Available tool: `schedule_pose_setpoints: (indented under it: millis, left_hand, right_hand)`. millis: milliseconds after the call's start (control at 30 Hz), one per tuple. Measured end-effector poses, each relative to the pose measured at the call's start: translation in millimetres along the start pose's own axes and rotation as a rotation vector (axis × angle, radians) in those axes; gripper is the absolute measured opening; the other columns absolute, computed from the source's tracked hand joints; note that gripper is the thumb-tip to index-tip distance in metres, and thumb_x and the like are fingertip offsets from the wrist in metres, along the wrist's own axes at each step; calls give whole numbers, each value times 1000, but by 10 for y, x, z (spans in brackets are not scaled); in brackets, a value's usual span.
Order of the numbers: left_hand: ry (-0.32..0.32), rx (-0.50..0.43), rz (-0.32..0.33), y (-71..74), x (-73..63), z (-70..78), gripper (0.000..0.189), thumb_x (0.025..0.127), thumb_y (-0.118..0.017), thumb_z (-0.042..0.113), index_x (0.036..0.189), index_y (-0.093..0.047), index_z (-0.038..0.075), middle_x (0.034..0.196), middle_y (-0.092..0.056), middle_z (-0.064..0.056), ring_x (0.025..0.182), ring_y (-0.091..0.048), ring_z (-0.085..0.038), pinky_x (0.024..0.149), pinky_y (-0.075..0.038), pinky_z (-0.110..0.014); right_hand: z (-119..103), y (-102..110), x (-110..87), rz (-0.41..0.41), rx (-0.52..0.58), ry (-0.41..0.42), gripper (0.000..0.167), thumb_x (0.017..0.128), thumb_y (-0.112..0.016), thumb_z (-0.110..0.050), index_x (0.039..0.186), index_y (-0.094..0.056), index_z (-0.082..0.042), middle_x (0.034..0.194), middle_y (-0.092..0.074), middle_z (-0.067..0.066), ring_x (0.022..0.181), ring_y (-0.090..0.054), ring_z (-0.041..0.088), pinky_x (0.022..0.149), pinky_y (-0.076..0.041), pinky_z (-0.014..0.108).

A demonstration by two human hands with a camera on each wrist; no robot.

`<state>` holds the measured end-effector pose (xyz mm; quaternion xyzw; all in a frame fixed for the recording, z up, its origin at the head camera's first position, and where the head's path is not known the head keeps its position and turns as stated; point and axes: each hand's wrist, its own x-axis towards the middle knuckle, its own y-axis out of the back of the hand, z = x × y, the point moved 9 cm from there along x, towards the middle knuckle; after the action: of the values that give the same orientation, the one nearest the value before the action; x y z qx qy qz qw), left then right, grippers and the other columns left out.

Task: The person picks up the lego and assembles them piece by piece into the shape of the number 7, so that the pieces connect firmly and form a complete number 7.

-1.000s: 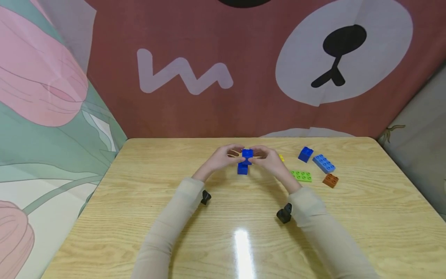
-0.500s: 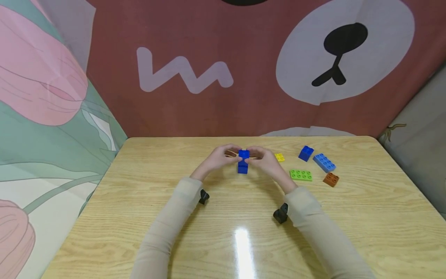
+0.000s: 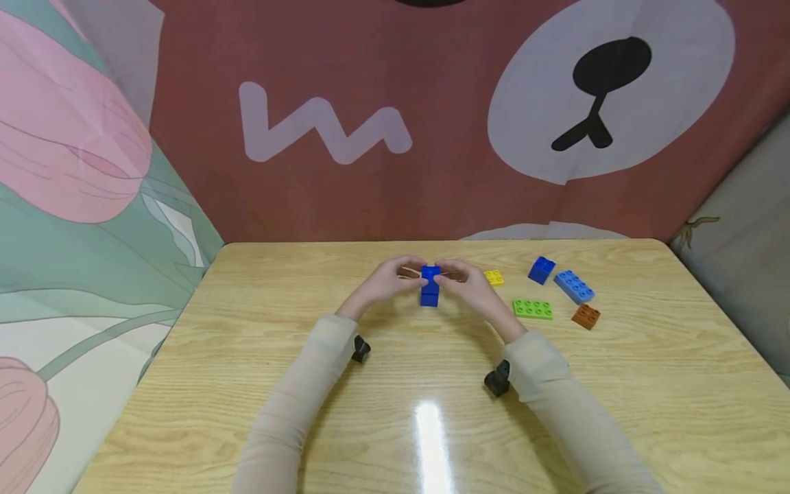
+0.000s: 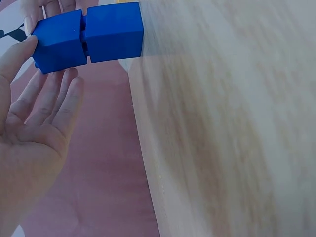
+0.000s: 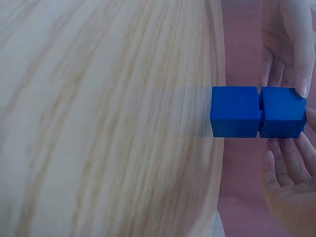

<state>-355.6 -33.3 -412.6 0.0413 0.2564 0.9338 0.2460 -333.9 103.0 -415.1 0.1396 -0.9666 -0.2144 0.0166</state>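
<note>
Two dark blue toy building bricks stand one on top of the other near the far side of the table. The lower brick [image 3: 429, 300] rests on the wood. My left hand [image 3: 390, 278] pinches the upper brick [image 3: 431, 272] from the left, while my right hand [image 3: 465, 280] pinches it from the right. A narrow gap with part of the studs shows between the upper brick [image 4: 58, 42] and the lower brick [image 4: 114, 32] in the left wrist view. The same gap appears in the right wrist view, where the upper brick [image 5: 284, 112] sits slightly tilted.
Right of the hands lie a yellow brick [image 3: 494, 277], a lime green brick [image 3: 533, 309], another dark blue brick [image 3: 541, 270], a lighter blue brick [image 3: 574, 287] and a brown brick [image 3: 585, 316]. A printed cloth [image 3: 345, 199] hangs behind the wooden table [image 3: 395, 384].
Both hands have moved slightly left and brought the upper blue brick from an offset position into line over the lower one. More of the yellow brick now shows.
</note>
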Motion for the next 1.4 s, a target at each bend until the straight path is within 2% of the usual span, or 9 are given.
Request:
schedule_pose_setpoints:
  millis: [200,400,767,967,1400]
  left_hand:
    - [-54,8,-3,-12,2,29,42,93,-62,26,132,-56,12,132,-58,-10,118,-58,-29,97,-51,-37]
    - [-63,-2,-3,-30,12,21,39,93,-63,25,129,-58,11,132,-59,-10,119,-59,-29,96,-52,-36]
    - [-22,-5,5,-37,15,-14,38,93,-64,26,128,-60,13,132,-59,-7,118,-59,-28,91,-55,-35]
    - [-29,-27,14,-24,14,-20,36,92,-64,23,126,-61,11,130,-59,-8,116,-61,-28,88,-56,-32]
    - [-28,-56,9,-42,5,-18,37,93,-63,23,127,-59,10,133,-57,-8,118,-59,-26,91,-55,-33]
  right_hand:
    - [23,1,-3,-6,12,0,48,98,-55,-28,139,-47,-6,139,-50,20,126,-51,36,103,-46,49]
    - [35,-1,-23,-9,33,-2,48,98,-55,-28,139,-47,-4,139,-50,21,127,-50,37,104,-45,50]
    - [39,-13,-31,-15,28,1,48,98,-55,-27,139,-47,-4,139,-51,21,127,-50,37,103,-45,50]
    - [19,-15,-5,-4,8,14,48,97,-57,-26,138,-48,-3,136,-53,21,123,-53,36,102,-46,48]
    - [43,-5,27,-26,-6,21,48,96,-57,-26,137,-48,0,136,-53,22,124,-53,37,103,-46,48]
